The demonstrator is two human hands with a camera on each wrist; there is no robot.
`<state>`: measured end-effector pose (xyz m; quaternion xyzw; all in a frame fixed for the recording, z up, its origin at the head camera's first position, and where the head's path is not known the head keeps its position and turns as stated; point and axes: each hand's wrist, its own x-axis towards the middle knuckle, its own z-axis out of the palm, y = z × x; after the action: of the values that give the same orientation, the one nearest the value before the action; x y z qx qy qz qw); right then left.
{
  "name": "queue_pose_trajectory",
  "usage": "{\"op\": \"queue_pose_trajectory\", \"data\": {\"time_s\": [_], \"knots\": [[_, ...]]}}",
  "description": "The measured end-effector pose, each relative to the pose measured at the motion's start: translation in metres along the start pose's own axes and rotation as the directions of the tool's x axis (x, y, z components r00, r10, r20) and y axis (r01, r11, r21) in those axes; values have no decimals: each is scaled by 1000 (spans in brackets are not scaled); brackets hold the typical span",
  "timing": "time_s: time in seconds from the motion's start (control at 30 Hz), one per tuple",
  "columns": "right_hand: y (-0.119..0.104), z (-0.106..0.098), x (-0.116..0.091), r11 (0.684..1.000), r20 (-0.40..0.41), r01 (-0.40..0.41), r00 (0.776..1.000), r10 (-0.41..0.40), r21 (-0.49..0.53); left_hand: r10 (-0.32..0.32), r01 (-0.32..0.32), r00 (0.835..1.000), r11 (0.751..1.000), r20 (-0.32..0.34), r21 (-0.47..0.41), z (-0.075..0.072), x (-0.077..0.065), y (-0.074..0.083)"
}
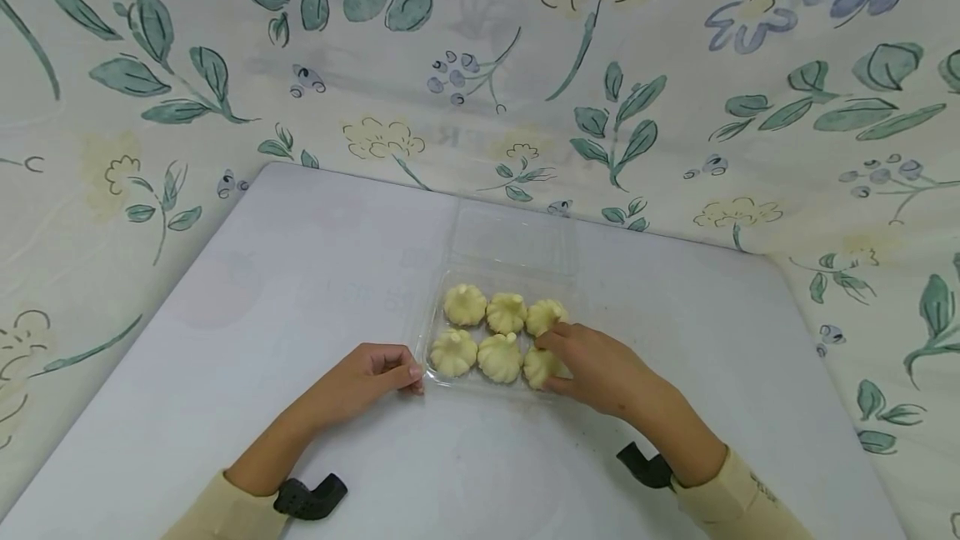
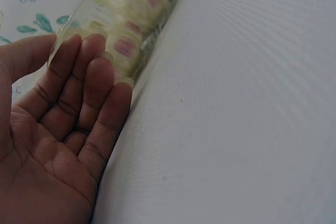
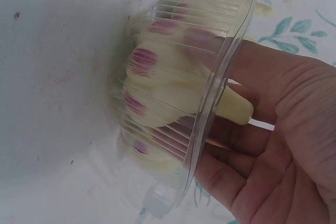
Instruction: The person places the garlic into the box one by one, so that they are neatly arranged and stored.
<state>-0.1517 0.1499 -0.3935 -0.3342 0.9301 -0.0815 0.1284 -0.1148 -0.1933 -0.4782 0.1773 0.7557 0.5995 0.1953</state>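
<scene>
Several pale yellow garlic bulbs [image 1: 500, 358] with purple patches low on their sides sit in two rows in a clear plastic box [image 1: 468, 387]. My right hand [image 1: 600, 369] reaches in from the right and grips the front right garlic bulb [image 3: 163, 82], thumb on one side and fingers on the other. Its stem shows between them above the rim in the right wrist view. At the box's front left corner rests my left hand [image 1: 367, 382]. In the left wrist view its loosely bent fingers [image 2: 97, 85] are right at the clear wall, holding no bulb.
The box's clear lid [image 1: 513, 240] lies folded back behind it on the white table [image 1: 315, 273]. Floral cloth [image 1: 480, 48] hangs behind the table and along its sides. A black wrist mount [image 1: 311, 497] sticks out from each sleeve.
</scene>
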Motion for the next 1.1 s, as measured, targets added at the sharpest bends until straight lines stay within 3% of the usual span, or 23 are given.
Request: {"op": "queue_pose_trajectory", "data": {"time_s": [0.8,1.1], "knots": [[9,-19,-10,996,-67,-49,996,53,69,-28,28,1000,1000,-3,-11,-1,-1,0],[33,-43,-21,992,-188,-73,978,91,99,-26,26,1000,1000,-1,-3,0,0,3]]}}
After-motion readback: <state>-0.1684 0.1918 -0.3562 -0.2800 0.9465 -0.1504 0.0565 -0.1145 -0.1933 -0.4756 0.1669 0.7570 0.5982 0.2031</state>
